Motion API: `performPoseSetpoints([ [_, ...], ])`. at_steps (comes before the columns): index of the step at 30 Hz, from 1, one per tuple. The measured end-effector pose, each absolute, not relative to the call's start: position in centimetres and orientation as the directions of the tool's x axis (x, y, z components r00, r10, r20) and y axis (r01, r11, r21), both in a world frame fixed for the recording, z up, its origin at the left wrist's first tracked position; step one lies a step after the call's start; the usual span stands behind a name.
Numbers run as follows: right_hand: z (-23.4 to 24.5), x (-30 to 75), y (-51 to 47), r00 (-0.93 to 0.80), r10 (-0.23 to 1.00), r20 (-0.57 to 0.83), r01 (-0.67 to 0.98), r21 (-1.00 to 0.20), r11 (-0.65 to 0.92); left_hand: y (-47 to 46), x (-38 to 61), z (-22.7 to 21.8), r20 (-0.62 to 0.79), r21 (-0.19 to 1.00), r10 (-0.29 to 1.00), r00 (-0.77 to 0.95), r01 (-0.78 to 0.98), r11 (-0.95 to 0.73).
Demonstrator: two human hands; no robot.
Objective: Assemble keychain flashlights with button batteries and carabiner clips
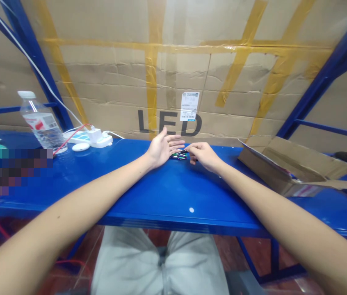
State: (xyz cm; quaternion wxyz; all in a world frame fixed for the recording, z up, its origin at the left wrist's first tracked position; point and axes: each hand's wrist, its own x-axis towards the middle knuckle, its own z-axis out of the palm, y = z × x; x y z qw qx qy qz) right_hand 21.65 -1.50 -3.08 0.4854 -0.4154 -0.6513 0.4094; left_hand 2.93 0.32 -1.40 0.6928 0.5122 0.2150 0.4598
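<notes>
Both my arms reach out over a blue metal shelf [173,196]. My left hand [162,148] lies palm up at the far middle, fingers stretched out. My right hand [202,155] is beside it, fingers curled in a pinch on a small dark thing at its fingertips. A little heap of small dark and green parts [178,156] lies on the shelf between the two hands; I cannot make out what they are.
An open cardboard box [287,166] sits at the right. At the left stand a plastic water bottle [42,123], a white power strip with a charger [92,137] and a red cable. A large taped cardboard sheet marked LED [173,82] forms the back wall.
</notes>
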Motion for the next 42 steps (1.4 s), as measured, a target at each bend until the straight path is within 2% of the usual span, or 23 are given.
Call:
performPoseSetpoints([
  [5,-2.4,21.6,-1.8,-0.156,0.914,0.375,0.116,-0.912,0.394,0.5,2.9,-1.3,0.119,0.890,0.874,0.471,-0.441,0.117],
  [13,-2.0,21.5,-2.2,-0.130,0.896,0.425,0.196,-0.875,0.444,0.4,2.7,-1.3,0.095,0.902,0.893,0.439,-0.417,0.109],
  [22,-2.0,21.6,-2.2,-0.133,0.892,0.432,0.200,-0.870,0.451,0.8,2.6,-1.7,0.138,0.930,0.871,0.472,-0.365,0.050],
  [42,-1.7,21.7,-2.4,-0.160,0.895,0.416,0.204,-0.873,0.443,0.4,2.7,-1.6,0.127,0.930,0.859,0.497,-0.361,0.071],
])
